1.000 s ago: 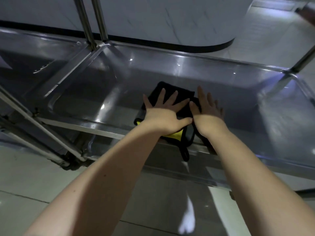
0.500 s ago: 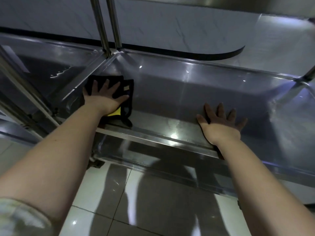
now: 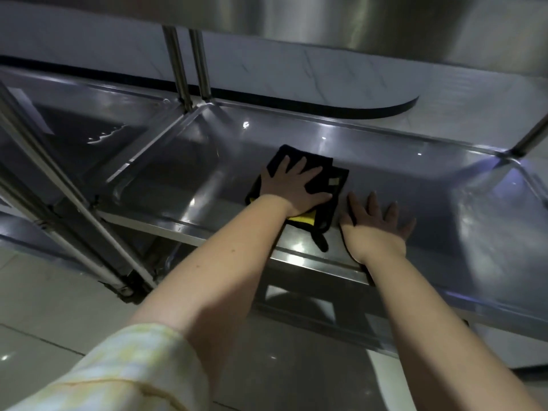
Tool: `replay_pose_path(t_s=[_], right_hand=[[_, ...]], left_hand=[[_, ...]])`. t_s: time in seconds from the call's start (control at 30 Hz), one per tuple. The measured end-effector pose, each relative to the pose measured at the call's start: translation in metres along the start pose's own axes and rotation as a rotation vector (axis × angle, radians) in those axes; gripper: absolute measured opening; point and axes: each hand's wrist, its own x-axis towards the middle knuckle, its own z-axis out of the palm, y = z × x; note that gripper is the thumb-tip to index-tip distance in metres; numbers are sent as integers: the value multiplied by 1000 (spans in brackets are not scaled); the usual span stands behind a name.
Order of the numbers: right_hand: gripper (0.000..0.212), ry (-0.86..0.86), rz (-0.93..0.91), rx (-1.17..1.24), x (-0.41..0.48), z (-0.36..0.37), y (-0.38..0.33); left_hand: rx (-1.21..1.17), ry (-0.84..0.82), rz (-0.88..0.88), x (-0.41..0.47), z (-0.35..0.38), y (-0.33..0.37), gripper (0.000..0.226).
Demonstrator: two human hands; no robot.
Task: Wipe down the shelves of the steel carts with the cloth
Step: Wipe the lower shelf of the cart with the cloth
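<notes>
Fingers of the left hand are spread wide and straight, pressing the black cloth flat on the lower shelf of the steel cart. The cloth lies about midway along the shelf, toward its near rim, and a yellow underside peeks out beneath the wrist. The right hand also lies on the shelf, a little further toward its right end, its fingers splayed flat on bare steel and holding nothing, apparently as a brace. The step in hand looks to be the wiping of this shelf, with its middle under the cloth. Next, I judge, the cloth needs sliding under steady palm pressure toward the shelf's right end, so the right hand must lift clear of the path; the shelf's corners and raised rim want a pass too. A small pale tag sewn to the cloth is too small to read, and no brand or writing shows on the shelf.
</notes>
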Motion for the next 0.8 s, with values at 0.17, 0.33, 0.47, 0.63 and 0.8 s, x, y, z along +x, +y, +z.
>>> replay_pose_path(t_s=[0.17, 0.33, 0.47, 0.63, 0.8], right_hand=[[57, 15, 1, 3, 1, 2, 0], [57, 12, 3, 3, 1, 2, 0], [56, 3, 4, -9, -2, 1, -1], [56, -10, 1, -39, -2, 1, -1], [51, 18, -5, 54, 2, 1, 0]], left_hand=[[40, 14, -258, -26, -19, -107, 80], [13, 54, -503, -79, -27, -204, 82], [63, 20, -525, -95, -29, -213, 79], [57, -30, -490, -97, -17, -155, 76], [105, -50, -135, -73, 8, -4, 77]])
